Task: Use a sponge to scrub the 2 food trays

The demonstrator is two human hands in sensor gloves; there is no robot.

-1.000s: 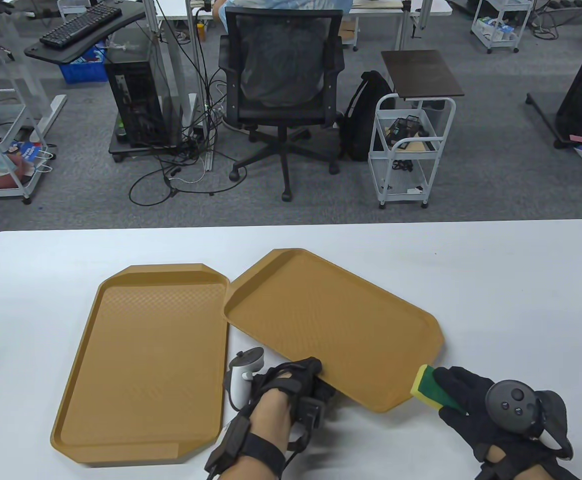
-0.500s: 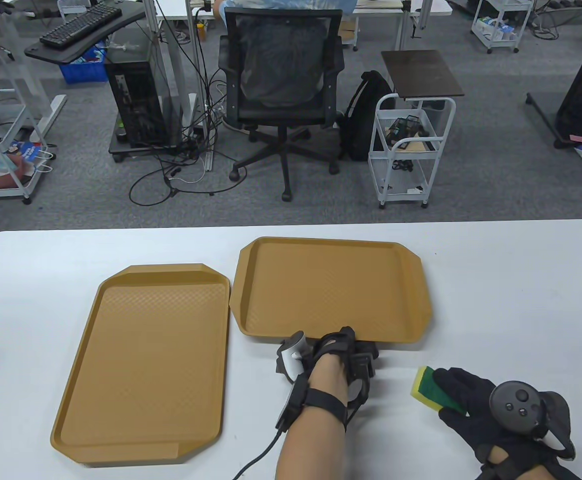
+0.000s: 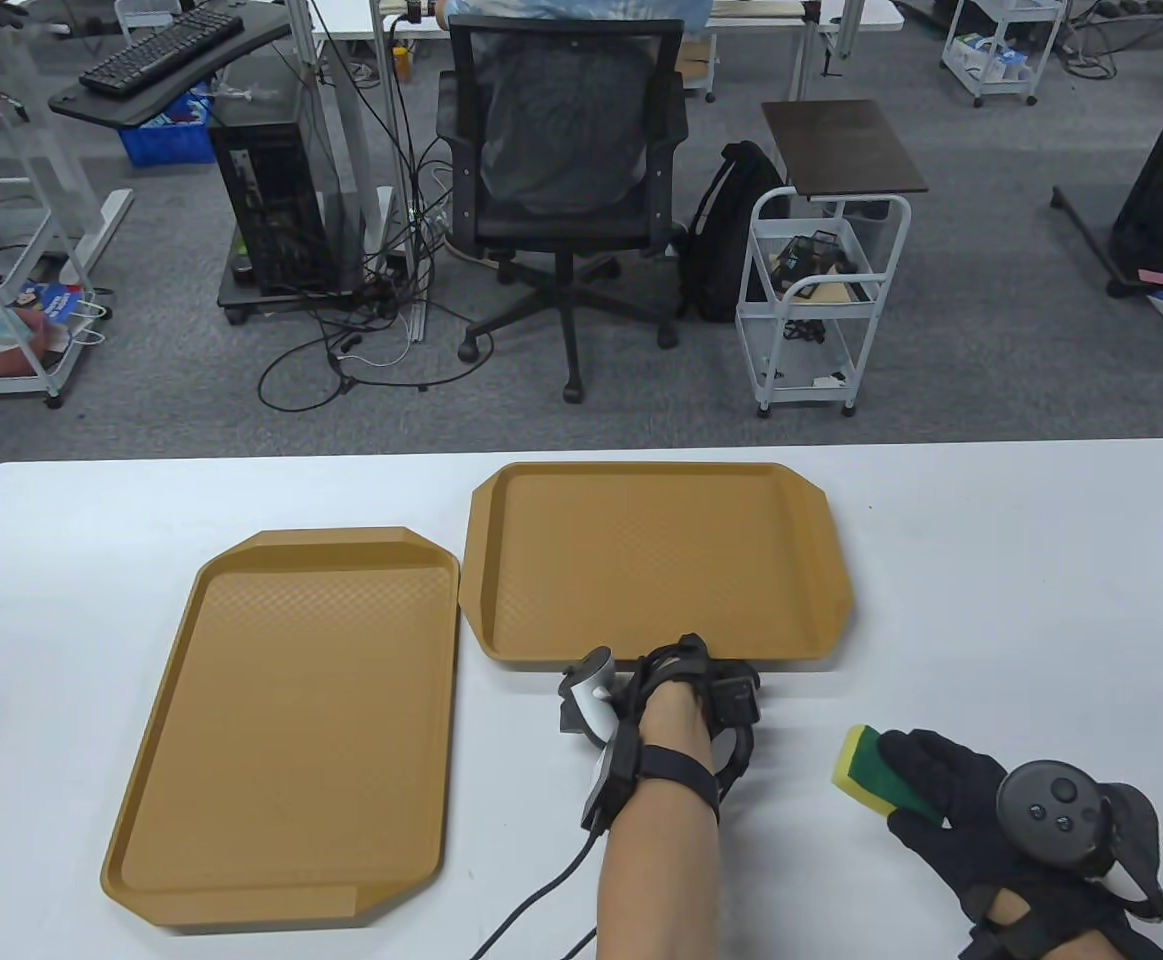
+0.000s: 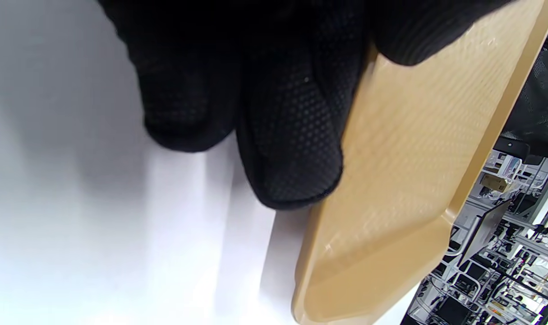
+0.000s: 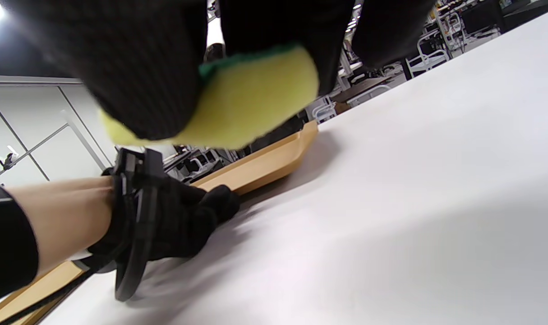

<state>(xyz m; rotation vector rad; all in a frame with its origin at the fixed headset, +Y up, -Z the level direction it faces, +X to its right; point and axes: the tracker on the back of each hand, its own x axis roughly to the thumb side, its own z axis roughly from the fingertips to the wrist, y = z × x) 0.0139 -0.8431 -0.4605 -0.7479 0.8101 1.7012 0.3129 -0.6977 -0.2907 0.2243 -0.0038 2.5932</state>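
Sponge (image 3: 869,768) in right hand (image 3: 981,810), beside tray (image 3: 656,560)

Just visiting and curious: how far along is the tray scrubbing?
Barely begun. Both trays lie on the table; the left hand grips the right tray's near edge, the right hand holds the sponge off it. Scrubbing that and the left tray remains.

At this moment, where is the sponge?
The sponge is in the right hand, above the table's near right part, clear of the right tray.
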